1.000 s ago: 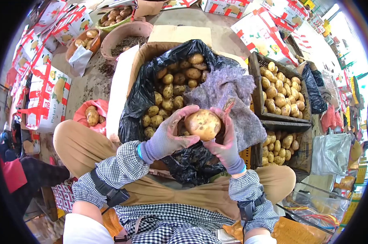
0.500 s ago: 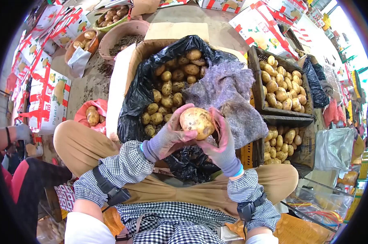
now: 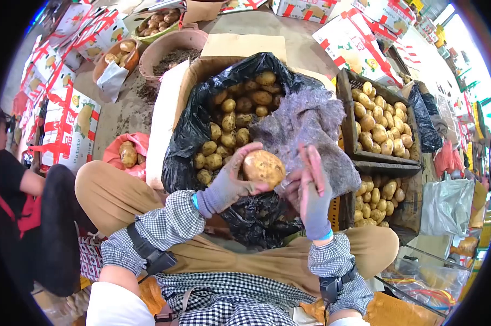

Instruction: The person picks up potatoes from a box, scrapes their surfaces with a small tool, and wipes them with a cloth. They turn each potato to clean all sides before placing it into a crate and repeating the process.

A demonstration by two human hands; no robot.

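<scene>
My left hand (image 3: 229, 183), in a gloved grip, is closed round a large potato (image 3: 264, 169) with dirt spots on its skin. Just right of that potato is my right hand (image 3: 312, 190), gloved too, its fingers stretched out and apart from the potato. Under both hands stands a box lined with a black plastic bag (image 3: 187, 142), full of smaller potatoes (image 3: 229, 120). A fuzzy grey-purple cloth (image 3: 310, 122) lies over the right side of the box, behind my right hand.
Two dark crates of potatoes (image 3: 380, 124) stand to the right. A red bag (image 3: 115, 155) with potatoes, a pink tub (image 3: 152, 51) and an orange bowl (image 3: 98, 69) are to the left. Printed cartons (image 3: 71, 127) line the back and left. Another person (image 3: 18, 185) sits at far left.
My right hand has come off the potato and moved right, its fingers straightening. The left hand keeps the potato. At far left, the other person has shifted further into view.
</scene>
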